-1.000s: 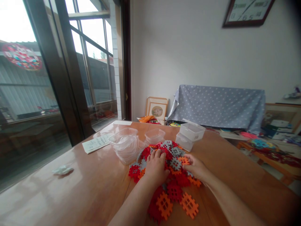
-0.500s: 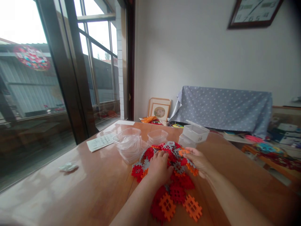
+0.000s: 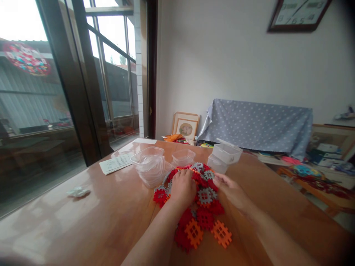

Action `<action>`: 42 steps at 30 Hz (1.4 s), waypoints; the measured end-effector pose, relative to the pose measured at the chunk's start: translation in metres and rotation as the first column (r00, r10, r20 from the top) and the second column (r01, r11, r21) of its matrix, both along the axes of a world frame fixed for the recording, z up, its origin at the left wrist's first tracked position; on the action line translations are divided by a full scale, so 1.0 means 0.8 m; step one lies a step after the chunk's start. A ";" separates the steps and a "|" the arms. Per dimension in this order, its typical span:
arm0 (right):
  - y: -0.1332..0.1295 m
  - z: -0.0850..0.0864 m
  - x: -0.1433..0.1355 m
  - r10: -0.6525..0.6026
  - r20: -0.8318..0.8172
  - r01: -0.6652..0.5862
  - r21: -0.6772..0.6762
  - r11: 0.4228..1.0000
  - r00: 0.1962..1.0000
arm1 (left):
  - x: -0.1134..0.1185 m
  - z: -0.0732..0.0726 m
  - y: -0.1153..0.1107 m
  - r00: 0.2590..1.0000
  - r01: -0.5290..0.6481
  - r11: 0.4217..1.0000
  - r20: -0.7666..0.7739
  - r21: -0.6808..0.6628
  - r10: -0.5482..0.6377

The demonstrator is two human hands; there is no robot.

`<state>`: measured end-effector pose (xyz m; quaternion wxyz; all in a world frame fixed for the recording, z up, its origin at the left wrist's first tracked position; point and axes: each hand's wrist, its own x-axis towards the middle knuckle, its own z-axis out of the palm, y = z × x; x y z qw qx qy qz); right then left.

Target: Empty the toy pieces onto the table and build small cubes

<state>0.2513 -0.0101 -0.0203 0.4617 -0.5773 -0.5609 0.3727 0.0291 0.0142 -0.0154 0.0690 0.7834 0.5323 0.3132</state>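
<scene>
A heap of red, grey and orange interlocking plastic pieces lies on the brown table (image 3: 111,218). My left hand (image 3: 183,187) rests on the heap's left part, fingers curled down; what they hold, if anything, is hidden. At the heap's right edge is my right hand (image 3: 229,189), its fingers closed by a red piece, and what lies between them is too small to make out. A grey piece (image 3: 205,196) shows between the hands. Nearer to me lie two orange pieces, one (image 3: 194,232) on red pieces and another (image 3: 222,233) at the right.
Stacked clear tubs (image 3: 149,166) stand behind the heap at the left, with a smaller tub (image 3: 183,158) beside them. Whitish boxes (image 3: 226,153) are at the back right. Papers (image 3: 116,163) and a crumpled wrapper (image 3: 78,191) lie at the left.
The view has shifted slightly. My left hand's fingers have curled in more. The orange pieces that were at my right hand no longer show there.
</scene>
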 end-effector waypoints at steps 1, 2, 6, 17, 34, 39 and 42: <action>-0.016 -0.010 0.005 0.022 0.066 -0.021 -0.014 1.000 0.998 | 0.000 -0.002 0.000 1.000 -0.004 1.000 -0.008 0.012 0.004; -0.034 -0.020 0.007 0.027 0.140 -0.026 -0.012 1.000 0.990 | 0.001 -0.003 0.001 1.000 -0.012 1.000 -0.019 0.020 0.012; -0.099 -0.052 -0.006 0.103 0.487 -0.117 -0.003 0.993 0.867 | 0.004 -0.007 0.001 0.998 -0.043 0.999 -0.052 0.022 0.044; -0.072 -0.059 -0.027 0.173 0.765 -0.246 -0.020 0.969 0.620 | 0.009 -0.017 0.006 0.994 -0.004 1.000 -0.110 -0.026 0.001; 0.066 -0.055 -0.008 -0.111 0.540 -0.212 0.501 0.839 0.834 | -0.001 -0.020 0.026 0.990 0.033 0.998 0.135 0.050 -0.040; 0.093 -0.048 -0.012 -0.129 0.459 -0.167 0.550 0.818 0.879 | -0.001 -0.017 0.027 0.985 0.043 0.998 0.163 0.054 -0.052; 0.094 -0.037 -0.004 -0.143 0.401 -0.119 0.562 0.819 0.905 | -0.003 -0.015 0.027 0.984 0.040 0.998 0.174 0.057 -0.050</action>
